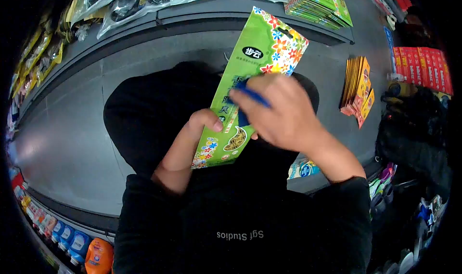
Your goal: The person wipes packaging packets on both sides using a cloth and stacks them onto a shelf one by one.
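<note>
A flat green packet point(233, 86) with printed flowers, Chinese lettering and a hang hole lies tilted across my lap. My left hand point(206, 123) grips its lower left edge, thumb on the front and the other fingers mostly hidden behind. Over the middle of the packet is my right hand point(284, 110), slightly blurred, closed on a dark blue cloth point(244, 116). The cloth rests against the packet's face and covers part of the lettering.
A stack of similar green packets point(317, 6) sits on the shelf point(207, 18) ahead. Orange packets point(357, 88) stand on the grey floor point(72, 115) at right, near red boxes point(423, 69). Bottles point(79, 245) line the lower left. A blue-and-white packet point(304, 169) lies by my right forearm.
</note>
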